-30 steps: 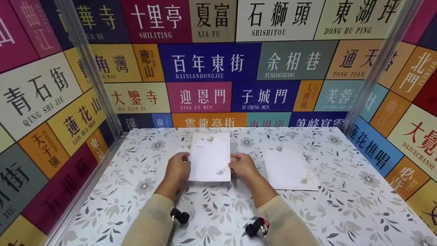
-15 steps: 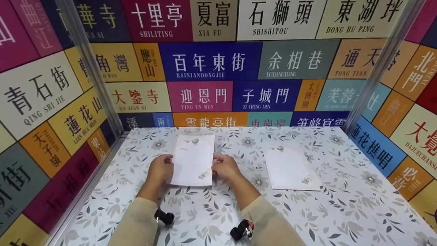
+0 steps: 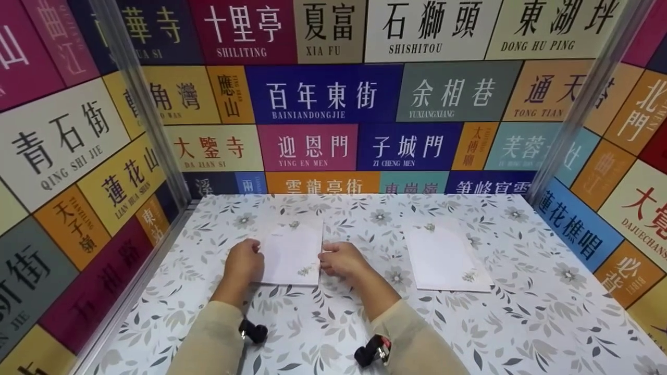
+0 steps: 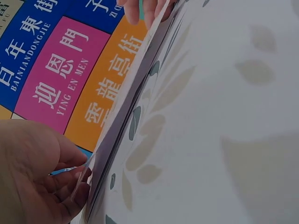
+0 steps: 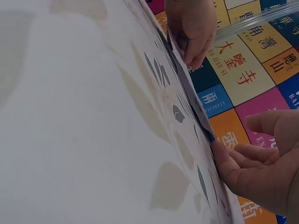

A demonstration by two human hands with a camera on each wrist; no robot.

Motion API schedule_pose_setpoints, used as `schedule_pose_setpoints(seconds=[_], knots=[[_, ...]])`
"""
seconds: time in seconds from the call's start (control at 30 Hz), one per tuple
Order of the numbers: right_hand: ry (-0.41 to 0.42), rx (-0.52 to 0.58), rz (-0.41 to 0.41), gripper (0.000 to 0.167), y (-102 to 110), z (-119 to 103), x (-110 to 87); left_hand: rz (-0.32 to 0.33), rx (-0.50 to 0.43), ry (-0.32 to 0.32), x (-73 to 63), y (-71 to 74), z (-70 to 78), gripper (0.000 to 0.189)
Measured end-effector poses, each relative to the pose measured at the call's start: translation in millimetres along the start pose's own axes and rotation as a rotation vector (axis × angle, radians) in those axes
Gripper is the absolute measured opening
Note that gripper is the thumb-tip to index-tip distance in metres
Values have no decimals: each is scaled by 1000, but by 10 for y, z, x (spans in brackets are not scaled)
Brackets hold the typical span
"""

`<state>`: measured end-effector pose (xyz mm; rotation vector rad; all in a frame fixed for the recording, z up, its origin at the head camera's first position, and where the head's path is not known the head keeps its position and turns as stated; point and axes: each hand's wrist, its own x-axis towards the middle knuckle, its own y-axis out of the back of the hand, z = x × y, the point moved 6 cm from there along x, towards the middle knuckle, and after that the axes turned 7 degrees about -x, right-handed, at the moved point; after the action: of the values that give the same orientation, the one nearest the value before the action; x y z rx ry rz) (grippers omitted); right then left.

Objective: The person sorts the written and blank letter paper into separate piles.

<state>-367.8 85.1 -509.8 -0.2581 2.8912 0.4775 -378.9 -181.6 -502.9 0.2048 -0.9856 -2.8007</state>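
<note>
A sheet of white letter paper [image 3: 292,255] with small floral prints at two corners lies low over the table, left of its middle. My left hand [image 3: 245,264] pinches its left edge between thumb and fingers, and the left wrist view shows the thin paper edge [image 4: 105,140] at those fingertips. On the other side, my right hand [image 3: 345,260] has its fingers against the right edge. In the right wrist view, the right thumb [image 5: 261,122] stands away from the paper. A matching sheet [image 3: 443,258] lies flat to the right, untouched.
The table [image 3: 333,323] wears a white cloth printed with grey leaves and flowers. Colourful panels with large characters [image 3: 323,94] form walls at the back and both sides. Clear upright corner posts [image 3: 156,125] stand at the back left and back right.
Both hands have carried the sheet leftward from the middle and lowered it toward the table. My right hand's grip has loosened. The sheet on the right has stayed in place.
</note>
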Motion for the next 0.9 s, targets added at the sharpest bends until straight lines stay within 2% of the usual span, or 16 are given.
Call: schedule_pose_setpoints(seconds=[0.2,0.37,0.5,0.67,0.9], knots=[[3,-7,-13,51,14,-6,4,7,-4,11,-22,24,12,44],[27,-70,15,50,159,6,-21,31,-33,-4,-15,14,74,46],[51,-86,24,48,333,23,-23,39,-38,-9,-1,-62,166,46],[48,-127,66,47,589,67,-18,55,-23,-71,-11,-186,315,45],[-2,-87,98,47,873,148,-40,31,-44,-84,-54,-405,465,45]])
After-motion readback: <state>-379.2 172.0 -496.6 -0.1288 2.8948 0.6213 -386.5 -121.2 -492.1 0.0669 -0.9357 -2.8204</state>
